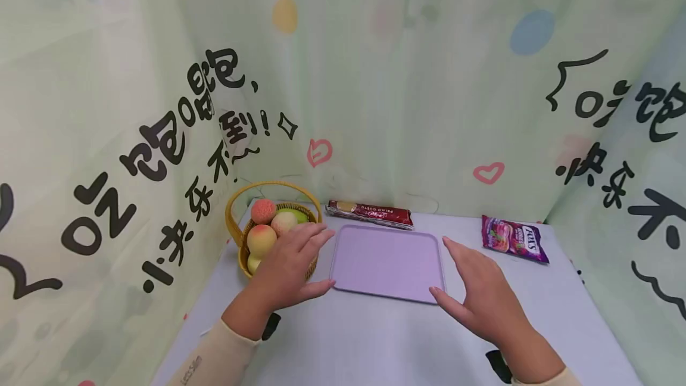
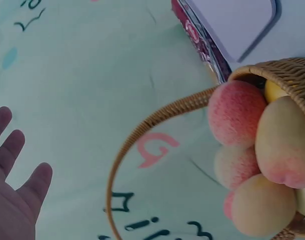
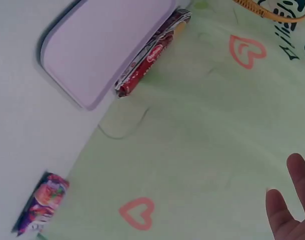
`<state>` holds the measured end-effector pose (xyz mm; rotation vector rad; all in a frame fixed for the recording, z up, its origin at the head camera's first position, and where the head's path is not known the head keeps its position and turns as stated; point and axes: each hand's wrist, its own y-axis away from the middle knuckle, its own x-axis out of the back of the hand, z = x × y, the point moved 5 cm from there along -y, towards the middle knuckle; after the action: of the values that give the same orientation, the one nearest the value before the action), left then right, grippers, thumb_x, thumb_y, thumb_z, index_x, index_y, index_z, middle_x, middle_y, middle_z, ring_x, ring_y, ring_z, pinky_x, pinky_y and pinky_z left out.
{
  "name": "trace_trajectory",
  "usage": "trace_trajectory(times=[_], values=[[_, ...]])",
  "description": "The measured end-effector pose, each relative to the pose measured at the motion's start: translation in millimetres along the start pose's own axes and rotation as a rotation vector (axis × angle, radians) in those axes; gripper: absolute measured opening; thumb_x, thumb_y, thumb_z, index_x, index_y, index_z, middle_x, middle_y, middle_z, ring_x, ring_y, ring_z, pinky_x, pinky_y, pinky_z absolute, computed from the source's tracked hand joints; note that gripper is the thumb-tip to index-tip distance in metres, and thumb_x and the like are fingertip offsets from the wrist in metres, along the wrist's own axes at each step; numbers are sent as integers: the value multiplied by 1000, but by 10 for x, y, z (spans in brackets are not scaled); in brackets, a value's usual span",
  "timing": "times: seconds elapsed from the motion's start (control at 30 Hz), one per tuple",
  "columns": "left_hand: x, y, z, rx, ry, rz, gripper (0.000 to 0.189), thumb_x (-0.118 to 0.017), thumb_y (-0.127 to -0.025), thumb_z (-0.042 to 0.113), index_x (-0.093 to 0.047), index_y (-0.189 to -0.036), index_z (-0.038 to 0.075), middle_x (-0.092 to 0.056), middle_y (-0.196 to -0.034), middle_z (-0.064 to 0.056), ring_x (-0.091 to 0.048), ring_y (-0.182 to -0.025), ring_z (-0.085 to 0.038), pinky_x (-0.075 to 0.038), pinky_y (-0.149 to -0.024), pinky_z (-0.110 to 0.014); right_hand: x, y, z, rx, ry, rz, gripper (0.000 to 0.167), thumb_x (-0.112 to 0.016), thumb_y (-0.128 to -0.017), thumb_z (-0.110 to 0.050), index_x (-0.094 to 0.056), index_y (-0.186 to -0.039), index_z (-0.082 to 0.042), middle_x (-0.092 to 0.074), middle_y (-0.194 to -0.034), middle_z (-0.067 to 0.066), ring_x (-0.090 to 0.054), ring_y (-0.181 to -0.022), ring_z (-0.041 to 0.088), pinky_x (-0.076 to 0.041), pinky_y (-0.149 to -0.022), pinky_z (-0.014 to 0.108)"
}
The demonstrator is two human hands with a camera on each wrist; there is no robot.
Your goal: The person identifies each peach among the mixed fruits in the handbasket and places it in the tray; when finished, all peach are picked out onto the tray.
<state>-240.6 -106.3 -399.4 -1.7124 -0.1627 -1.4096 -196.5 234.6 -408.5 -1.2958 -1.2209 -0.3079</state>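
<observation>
A light purple tray (image 1: 388,262) lies flat on the white table, between my two hands. My left hand (image 1: 292,264) is held up with fingers extended, in front of a wicker basket (image 1: 234,228) of fruit, and partly hides it in the head view. Peaches (image 1: 262,239) and other round fruit fill the basket. On the tray's right side my right hand (image 1: 479,290) hovers with fingers and thumb spread. Neither hand holds anything. A purple snack bag (image 1: 514,239) lies to the right, beyond the right hand.
Behind the tray, along the table's back edge, lies a long red biscuit packet (image 1: 370,214). The basket's tall handle (image 2: 123,150) arches above the fruit. A pale green printed curtain (image 1: 375,94) hangs around the back and both sides of the table (image 1: 375,344).
</observation>
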Motion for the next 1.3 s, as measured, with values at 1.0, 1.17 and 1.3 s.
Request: trace_trajectory(times=[1.0,1.17,1.3], values=[[-475,619,-906,542,261,-73,86,-82,-85,40,-41,-155,12,-51,-149,-10,-46,-137,-29,-42,-115,-52,-1266,264,1074,-699,-280,-311,88,-61,-99,-46,-22,-159,5,-55,-139,28,-61,-113,39,-56,-90,53],[-594,720,-987,585,257,-105,87,-79,-86,47,-39,-156,14,-48,-151,-9,-44,-138,-30,-41,-115,-53,-1405,332,1139,-738,-277,-371,84,-62,-99,-37,-23,-156,10,-55,-137,32,-60,-115,44,-51,-96,59],[-645,761,-1005,600,263,-113,86,-80,-87,43,-40,-155,12,-48,-150,-9,-44,-138,-30,-41,-115,-54,-1480,390,1178,-747,-277,-396,82,-61,-99,-36,-23,-155,12,-55,-136,32,-60,-114,44,-50,-98,60]])
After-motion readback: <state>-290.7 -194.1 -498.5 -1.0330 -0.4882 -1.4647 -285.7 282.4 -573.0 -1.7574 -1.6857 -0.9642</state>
